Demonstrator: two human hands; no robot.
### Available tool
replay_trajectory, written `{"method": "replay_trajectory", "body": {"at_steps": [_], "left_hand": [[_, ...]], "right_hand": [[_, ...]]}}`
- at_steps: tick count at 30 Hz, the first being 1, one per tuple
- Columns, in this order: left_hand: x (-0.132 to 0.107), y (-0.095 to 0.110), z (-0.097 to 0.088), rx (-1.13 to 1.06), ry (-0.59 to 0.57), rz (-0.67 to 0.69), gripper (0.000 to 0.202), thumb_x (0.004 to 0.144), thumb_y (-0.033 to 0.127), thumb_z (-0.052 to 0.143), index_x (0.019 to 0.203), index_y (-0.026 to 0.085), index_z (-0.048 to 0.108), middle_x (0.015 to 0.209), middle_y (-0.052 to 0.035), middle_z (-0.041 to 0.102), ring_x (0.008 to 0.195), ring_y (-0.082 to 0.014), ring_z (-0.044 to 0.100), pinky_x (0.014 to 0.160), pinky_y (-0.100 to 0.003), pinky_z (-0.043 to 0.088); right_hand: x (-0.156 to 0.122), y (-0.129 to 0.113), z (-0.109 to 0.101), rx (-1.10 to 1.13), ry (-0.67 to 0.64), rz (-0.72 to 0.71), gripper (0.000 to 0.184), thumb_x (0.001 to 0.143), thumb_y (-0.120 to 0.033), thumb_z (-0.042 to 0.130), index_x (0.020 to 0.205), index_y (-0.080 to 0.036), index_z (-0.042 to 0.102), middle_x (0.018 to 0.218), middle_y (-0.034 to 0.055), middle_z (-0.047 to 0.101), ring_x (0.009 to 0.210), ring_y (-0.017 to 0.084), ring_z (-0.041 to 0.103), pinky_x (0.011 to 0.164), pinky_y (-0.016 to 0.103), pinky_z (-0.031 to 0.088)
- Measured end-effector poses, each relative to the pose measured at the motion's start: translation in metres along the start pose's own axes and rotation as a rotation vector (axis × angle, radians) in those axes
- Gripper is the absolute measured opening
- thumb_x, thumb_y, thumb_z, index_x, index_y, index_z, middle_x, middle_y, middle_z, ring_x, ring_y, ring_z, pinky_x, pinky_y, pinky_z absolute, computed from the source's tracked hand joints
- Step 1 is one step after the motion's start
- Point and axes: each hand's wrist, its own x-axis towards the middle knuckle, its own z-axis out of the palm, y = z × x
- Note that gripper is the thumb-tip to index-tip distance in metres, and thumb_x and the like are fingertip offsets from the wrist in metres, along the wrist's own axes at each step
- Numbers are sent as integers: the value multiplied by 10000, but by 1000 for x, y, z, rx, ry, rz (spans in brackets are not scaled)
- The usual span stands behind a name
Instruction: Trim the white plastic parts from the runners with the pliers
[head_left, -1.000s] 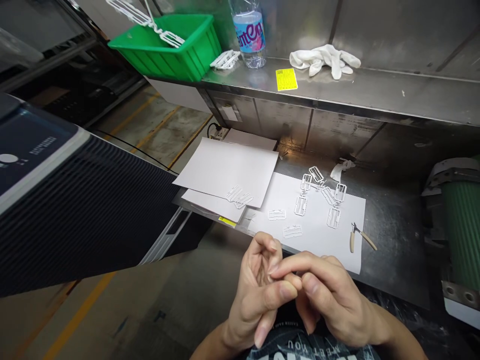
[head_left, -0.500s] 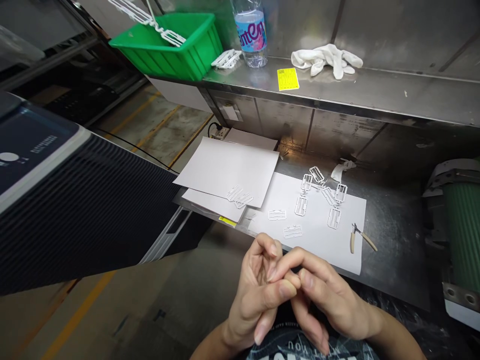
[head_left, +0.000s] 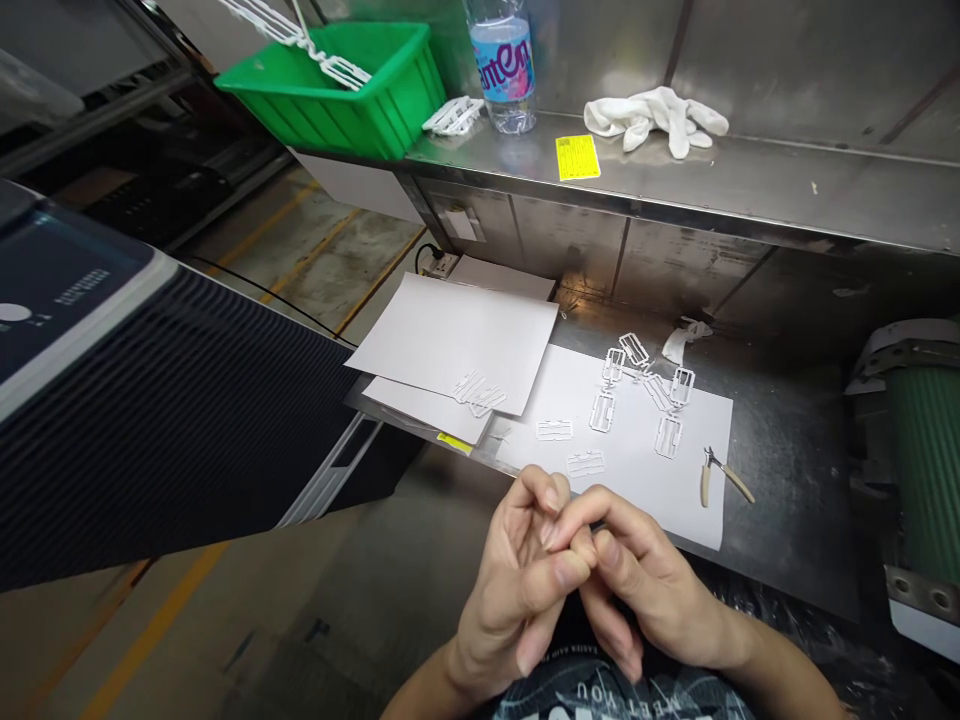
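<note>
1. Your right hand (head_left: 645, 590) is curling tighter against the left hand (head_left: 517, 580) than it was half a second ago: its fingers are folding down and under, and both hands are sitting slightly higher in the lower centre of the frame.
2. You are pressing the fingertips of both hands together, pinched on one spot. Whether something small is held between them I cannot tell; nothing shows there.
3. Nothing else is shifting. The small white plastic frames (head_left: 637, 390) are lying scattered on the white paper sheet (head_left: 645, 480) in the middle of the frame, just beyond your fingertips, none of them touched.
4. The cutters (head_left: 718, 472) are lying at the sheet's right edge on the steel counter (head_left: 787, 500), apart from your hands.
5. Along the top of the frame, the shelf (head_left: 750, 190) is carrying a green bin (head_left: 345, 85), a water bottle (head_left: 504, 65), a yellow label (head_left: 577, 157) and white gloves (head_left: 656, 115).
</note>
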Motion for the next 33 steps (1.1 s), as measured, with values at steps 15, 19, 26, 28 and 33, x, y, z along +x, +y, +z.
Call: {"method": "replay_trajectory", "body": {"at_steps": [15,19,26,28,33], "left_hand": [[4,4,5,280,91,125,216,1051,206,588,1230,280,684,979,13,531,520,55,477,475,10,429],[5,-2,5,335,67,138,220,1068,234,564,1212,258,727,1035,1,522,567,44,556,529,-9,472],[4,-7,4,332,40,136,195,1058,255,590,1159,221,753,1013,-13,524,620,14,578,561,-48,506],[5,-7,4,332,41,142,199,1061,244,580,1156,223,753,1011,-16,531,636,4,583,571,-59,518],[4,-6,5,401,48,187,242,1074,205,532,1187,213,746,1016,-29,542,665,-21,602,594,-96,544]], "right_hand": [[8,-4,20,-201,480,-691,473,883,32,710,1209,-281,571,989,-45,528,915,50,693,1107,315,561],[7,-2,21,-148,473,-681,464,885,39,716,1180,-272,541,951,-79,536,885,44,735,1207,375,488],[6,0,22,-123,487,-652,438,874,39,730,1113,-254,510,913,-110,558,765,9,727,1207,335,475],[6,0,22,-116,472,-633,415,883,21,734,1094,-250,501,907,-117,560,694,-2,710,1223,346,457],[5,-4,20,-47,419,-575,372,895,-11,744,1063,-241,505,888,-120,573,666,5,706,1221,381,464]]}}
